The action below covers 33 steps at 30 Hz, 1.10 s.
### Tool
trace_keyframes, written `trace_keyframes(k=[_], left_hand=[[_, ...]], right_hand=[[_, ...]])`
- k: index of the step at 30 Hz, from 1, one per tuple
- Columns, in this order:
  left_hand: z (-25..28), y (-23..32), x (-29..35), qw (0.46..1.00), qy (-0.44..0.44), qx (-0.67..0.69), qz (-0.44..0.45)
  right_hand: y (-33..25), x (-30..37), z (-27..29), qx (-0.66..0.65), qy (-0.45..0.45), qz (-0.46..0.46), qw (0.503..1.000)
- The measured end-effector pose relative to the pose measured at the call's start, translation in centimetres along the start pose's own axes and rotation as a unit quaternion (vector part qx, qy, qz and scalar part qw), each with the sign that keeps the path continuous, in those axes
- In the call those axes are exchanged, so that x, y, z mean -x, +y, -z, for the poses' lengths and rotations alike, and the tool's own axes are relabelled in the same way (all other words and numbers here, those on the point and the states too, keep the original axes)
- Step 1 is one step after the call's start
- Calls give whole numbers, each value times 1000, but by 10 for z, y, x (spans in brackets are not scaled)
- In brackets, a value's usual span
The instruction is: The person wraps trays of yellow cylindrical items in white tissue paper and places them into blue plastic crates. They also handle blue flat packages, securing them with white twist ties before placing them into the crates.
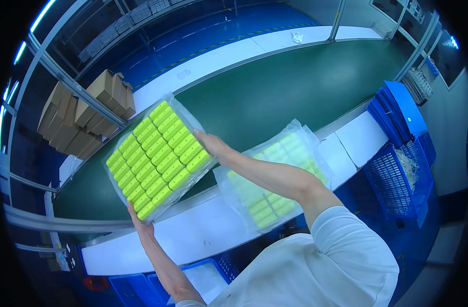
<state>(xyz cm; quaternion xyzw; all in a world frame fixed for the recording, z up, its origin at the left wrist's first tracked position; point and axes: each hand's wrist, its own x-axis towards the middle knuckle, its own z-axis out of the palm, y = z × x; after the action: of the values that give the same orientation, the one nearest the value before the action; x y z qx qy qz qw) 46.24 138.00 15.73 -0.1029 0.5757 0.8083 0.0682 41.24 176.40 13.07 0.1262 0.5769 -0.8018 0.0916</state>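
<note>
1. Block pack (156,161), one: yellow-green oblong blocks set close together in rows, with clear plastic film showing round the edges. Located left of centre, over the near part of the belt and tilted across it; whether its underside touches the belt cannot be told.
2. Left hand (142,226), one, bare: holding the block pack at its near corner; most of the fingers are hidden, so their exact placing cannot be told.
3. Right hand (212,145), one, bare: holding the same pack at its right edge, well apart from the left hand; fingers partly hidden.
4. Second pack (267,204), one: similar yellow-green blocks under cloudy film, to the right of the first, lying on the near ledge and reaching over the belt edge. The right forearm passes above it.
5. Green belt (295,82), one: long and curved in view, running from near left to far right.
6. Near ledge (188,230), one: white, along the near side of the belt.
7. Cardboard boxes (108,94), several: brown, grouped at the far left.
8. Blue sheets (392,112), a stack: upright, leaning at the right.
9. Blue basket (392,184), one: perforated, below the sheets, with whitish material inside.
</note>
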Motion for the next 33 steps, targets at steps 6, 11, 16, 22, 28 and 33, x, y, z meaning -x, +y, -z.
trace_keyframes(k=[6,11,16,22,28,33], left_hand=[[-124,3,116,998,5,3,-60],[-187,-57,187,1000,-13,-2,-17],[-218,-120,225,996,-50,-23,66],[-218,-177,220,985,-26,-74,151],[-227,-180,222,991,-57,-58,102],[-238,-180,222,988,-31,-112,101]], right_hand=[[-81,154,93,-63,-5,83,995],[-71,245,178,-135,27,31,990],[-20,302,254,-142,69,11,987],[37,304,289,-70,133,-37,988],[54,295,298,-55,133,-23,989],[49,283,299,-24,138,-20,990]])
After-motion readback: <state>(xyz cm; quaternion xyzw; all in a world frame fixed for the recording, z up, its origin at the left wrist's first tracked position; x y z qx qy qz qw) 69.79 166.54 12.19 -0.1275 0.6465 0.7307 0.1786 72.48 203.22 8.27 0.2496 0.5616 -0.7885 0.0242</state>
